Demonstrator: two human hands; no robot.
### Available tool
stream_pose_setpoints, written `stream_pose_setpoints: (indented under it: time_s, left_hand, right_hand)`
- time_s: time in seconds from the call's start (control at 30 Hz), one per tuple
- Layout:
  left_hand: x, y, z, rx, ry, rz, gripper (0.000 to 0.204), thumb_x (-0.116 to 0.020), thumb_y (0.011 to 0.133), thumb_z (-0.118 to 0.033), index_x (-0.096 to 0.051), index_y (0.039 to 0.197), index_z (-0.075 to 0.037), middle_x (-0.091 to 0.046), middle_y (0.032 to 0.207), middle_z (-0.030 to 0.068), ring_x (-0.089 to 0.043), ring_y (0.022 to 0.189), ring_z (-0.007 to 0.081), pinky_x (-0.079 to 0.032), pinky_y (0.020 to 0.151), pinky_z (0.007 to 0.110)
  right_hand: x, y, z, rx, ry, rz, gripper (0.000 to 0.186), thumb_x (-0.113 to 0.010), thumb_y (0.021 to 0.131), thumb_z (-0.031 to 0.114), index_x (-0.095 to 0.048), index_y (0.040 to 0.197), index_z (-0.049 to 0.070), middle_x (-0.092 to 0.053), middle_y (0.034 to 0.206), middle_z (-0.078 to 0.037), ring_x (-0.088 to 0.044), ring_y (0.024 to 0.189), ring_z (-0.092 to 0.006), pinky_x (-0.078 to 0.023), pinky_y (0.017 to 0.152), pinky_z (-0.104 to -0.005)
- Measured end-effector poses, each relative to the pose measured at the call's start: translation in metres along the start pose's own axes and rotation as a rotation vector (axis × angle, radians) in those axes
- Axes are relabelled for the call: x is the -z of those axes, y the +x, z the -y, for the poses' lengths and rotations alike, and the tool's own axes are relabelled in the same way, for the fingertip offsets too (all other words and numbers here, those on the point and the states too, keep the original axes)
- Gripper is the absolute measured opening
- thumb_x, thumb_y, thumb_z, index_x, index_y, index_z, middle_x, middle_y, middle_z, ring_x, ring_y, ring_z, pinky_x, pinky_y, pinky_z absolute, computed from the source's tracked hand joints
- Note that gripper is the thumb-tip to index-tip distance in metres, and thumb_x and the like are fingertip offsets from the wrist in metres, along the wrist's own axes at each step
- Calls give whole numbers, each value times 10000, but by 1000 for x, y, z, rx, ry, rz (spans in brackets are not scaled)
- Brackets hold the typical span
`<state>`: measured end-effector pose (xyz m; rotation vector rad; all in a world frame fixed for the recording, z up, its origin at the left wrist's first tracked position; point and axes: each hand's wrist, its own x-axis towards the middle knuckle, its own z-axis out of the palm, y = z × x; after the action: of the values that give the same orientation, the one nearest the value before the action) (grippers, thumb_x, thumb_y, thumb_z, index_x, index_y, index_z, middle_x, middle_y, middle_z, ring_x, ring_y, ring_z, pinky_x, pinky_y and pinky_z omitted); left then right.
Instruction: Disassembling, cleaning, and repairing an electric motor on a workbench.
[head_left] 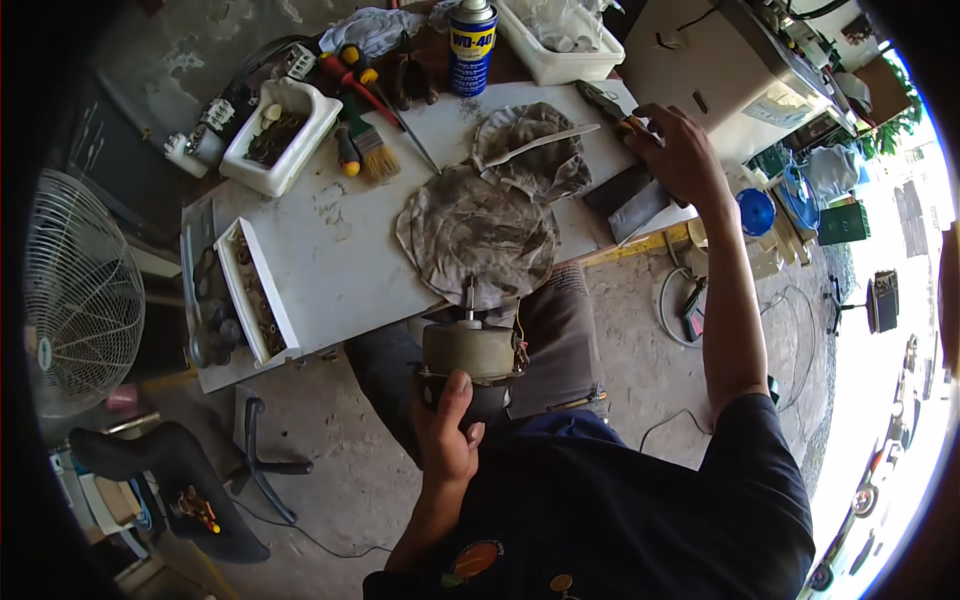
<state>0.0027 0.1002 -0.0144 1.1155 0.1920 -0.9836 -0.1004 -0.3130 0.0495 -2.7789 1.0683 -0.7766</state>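
Observation:
My left hand (pixel 450 432) is wrapped round the lower part of an electric motor (pixel 465 350), with its thumb on the side of the casing. The motor is held over my lap at the table's front edge, its metal shaft pointing away from me and thin wires at its right side. At the right of the table, my right hand (pixel 682 150) has its fingers closed about the handles of a pair of pliers (pixel 606 101), whose jaws point to the far left. A dark block-shaped thing (pixel 628 200) lies below that hand. Stained round cloths (pixel 475 235) lie beyond the motor.
A pale knife-like strip (pixel 540 145) lies on the far cloth. At the back stand a blue spray can (pixel 472 50) and white trays (pixel 290 170) of parts. A paintbrush (pixel 372 155) and screwdrivers lie between. A fan (pixel 85 290) stands left, a big box (pixel 720 70) right.

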Motion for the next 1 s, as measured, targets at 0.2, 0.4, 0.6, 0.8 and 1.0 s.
stream_pose_setpoints:
  time_s: [0.2, 0.4, 0.6, 0.8, 1.0]
  left_hand:
    - [2, -5, -4, 20, -4, 12, 267, -675, 1020, -225, -578, 1247, -122, -620, 946, -22, -332, 544, 29, -216, 417, 194]
    - [0, -12, -10, 18, -12, 8, 312, -686, 1022, -235, -570, 1290, -127, -638, 1016, -20, -356, 585, 21, -211, 442, 185]
    - [-14, -10, -15, -14, 3, 34, 373, -620, 1036, -266, -587, 1372, -107, -660, 1055, -36, -283, 469, 14, -193, 406, 171]
    - [-3, -7, -7, 48, -22, 25, 338, -626, 1038, -274, -602, 1333, -112, -655, 1039, -42, -276, 463, 15, -190, 408, 169]
    - [5, 0, -5, 70, -36, 17, 302, -637, 1038, -280, -615, 1291, -116, -649, 1023, -49, -276, 465, 14, -190, 412, 169]
  right_hand:
    - [-11, 8, -14, 19, -62, 232, 355, -751, 908, 208, -744, 1185, -14, -777, 959, -145, -711, 735, -307, -582, 719, -417]
    - [15, 21, -9, -19, -74, 261, 370, -774, 886, 175, -769, 1217, 8, -804, 930, -141, -709, 684, -249, -570, 660, -374]
    - [89, 5, 10, -33, 68, -23, 437, -791, 928, 208, -744, 1323, 28, -814, 1101, -139, -754, 849, -211, -596, 798, -331]
    - [136, -51, 27, -93, 811, -242, 441, -817, 912, 184, -735, 1318, 34, -809, 1068, -107, -756, 930, -184, -572, 891, -317]
    - [52, -112, 100, 17, 802, 28, 326, -789, 815, -76, -695, 1116, 7, -725, 833, -25, -593, 632, -89, -448, 564, -213]
